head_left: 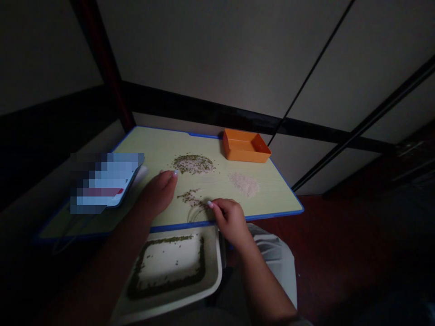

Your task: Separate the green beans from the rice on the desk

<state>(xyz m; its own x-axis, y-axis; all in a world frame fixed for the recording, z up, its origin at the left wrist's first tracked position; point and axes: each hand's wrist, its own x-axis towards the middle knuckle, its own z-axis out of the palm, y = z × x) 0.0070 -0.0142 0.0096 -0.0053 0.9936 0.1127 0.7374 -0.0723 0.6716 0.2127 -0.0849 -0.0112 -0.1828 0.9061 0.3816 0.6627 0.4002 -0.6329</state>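
Observation:
A heap of green beans mixed with pale grains [193, 164] lies on the pale green folding table. My left hand [159, 194] rests by its near left edge, thumb tip toward the heap; the other fingers are mostly hidden behind the hand. My right hand [231, 217] is at the front edge with fingers curled in and thumb and fingertip close together. Its tips touch a small scatter of dark beans and grains [190, 198]; whatever is between them is too small to make out. To the right lies a separate pile of white rice-like grains [245, 183].
An orange open box [247, 147] stands at the table's back right corner. A phone or tablet [112, 181], partly blurred, lies at the left. Below the table's blue front edge [268, 215] is a white tray [219, 267] with green beans along its sides. Cabinet panels rise behind.

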